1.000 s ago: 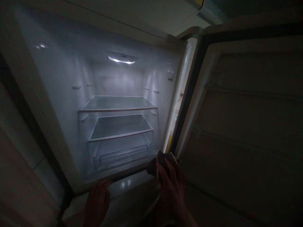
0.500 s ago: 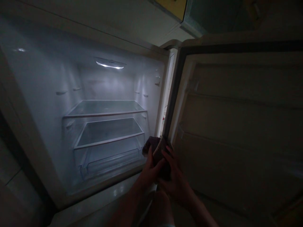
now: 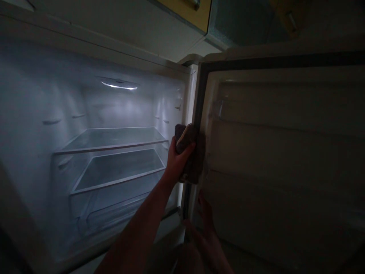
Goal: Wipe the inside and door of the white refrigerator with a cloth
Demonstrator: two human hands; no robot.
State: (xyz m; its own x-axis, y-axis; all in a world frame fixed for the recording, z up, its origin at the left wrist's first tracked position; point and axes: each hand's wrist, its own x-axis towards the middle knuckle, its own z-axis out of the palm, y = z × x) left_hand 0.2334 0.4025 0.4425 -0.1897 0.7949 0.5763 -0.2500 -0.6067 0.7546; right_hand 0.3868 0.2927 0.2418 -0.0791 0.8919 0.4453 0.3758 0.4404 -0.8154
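Left hand [image 3: 175, 161], grip closed round a dark cloth [image 3: 195, 165] pressed on the hinge-side seal of the fridge door [image 3: 285, 171], right hand [image 3: 205, 217] lower on that edge, grip too dark to tell; risk: door swinging in pinches fingers, or the cloth slips from the thumb.

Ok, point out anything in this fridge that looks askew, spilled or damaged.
Nothing stands out: both glass shelves sit level and the left hand presses a cloth to the door seal. Dim light could hide small marks.
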